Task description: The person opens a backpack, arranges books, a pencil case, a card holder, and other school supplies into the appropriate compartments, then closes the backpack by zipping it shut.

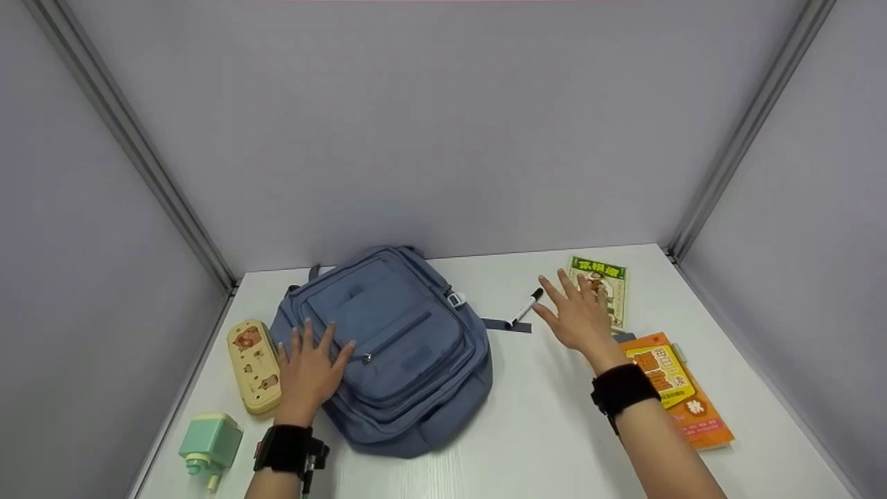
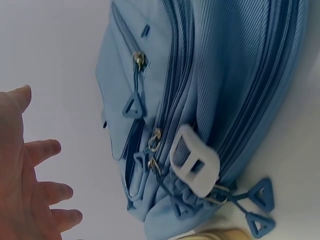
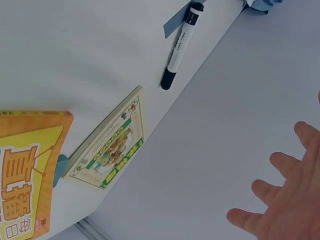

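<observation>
A blue backpack [image 1: 395, 333] lies on the white table, its front pocket zipper facing up. My left hand [image 1: 308, 371] hovers over the backpack's left side, fingers spread; in the left wrist view the hand [image 2: 30, 175] is apart from the bag and holds nothing. My right hand [image 1: 578, 315], fingers spread and holding nothing, is raised above the table's right part. Near it lie a black-and-white marker [image 1: 524, 308], a green-and-cream booklet [image 1: 610, 284] partly hidden by the fingers, and an orange book [image 1: 696, 416] under the wrist.
Left of the backpack lies a yellow pencil case [image 1: 255, 367] with bear pictures. A mint-green box-shaped item [image 1: 213, 440] with a spout-like part stands at the front left. A dark flat strip [image 1: 516, 326] lies under the marker. Grey panels [image 1: 485, 125] enclose the table.
</observation>
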Tool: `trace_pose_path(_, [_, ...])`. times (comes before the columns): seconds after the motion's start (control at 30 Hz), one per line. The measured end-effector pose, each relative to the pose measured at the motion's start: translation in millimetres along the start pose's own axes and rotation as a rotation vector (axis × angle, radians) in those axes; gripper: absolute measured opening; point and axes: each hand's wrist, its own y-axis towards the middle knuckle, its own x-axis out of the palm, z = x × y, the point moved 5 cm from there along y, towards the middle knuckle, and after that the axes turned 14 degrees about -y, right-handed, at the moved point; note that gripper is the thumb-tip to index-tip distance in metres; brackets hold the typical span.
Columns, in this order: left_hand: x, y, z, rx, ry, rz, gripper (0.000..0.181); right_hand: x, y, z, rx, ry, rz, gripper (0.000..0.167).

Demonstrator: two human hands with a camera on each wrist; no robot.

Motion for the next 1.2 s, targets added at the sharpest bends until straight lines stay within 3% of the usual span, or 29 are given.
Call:
trace_pose_path(0.47, [54.2,-27.6,22.7,0.023,-0.030,-0.071,0.067,21,-16.3,-68,-0.163,0.032,-0.042,0.059])
trace_pose_path(0.7, [79.1,-48.8,30.9,0.037,-0.003,-0.192,0.063,44,-33.3,-97,-0.261,0.006,-0.100,0.055])
trace_pose_path(0.8, [84.3,-55.7,35.0,0.051,0.022,-0.209,0.062,55,-39.2,-107,-0.309,0.032,-0.113,0.053])
trace_pose_path(1.0, [90.6,-61.4,38.9,0.076,0.039,-0.220,0.060,70,-43.1,-122,-0.419,0.185,-0.111,0.048])
trace_pose_path(1.2, [97.4,-67.5,37.8,0.094,0.014,-0.225,0.058,75,-50.9,-122,-0.449,0.226,-0.052,0.046])
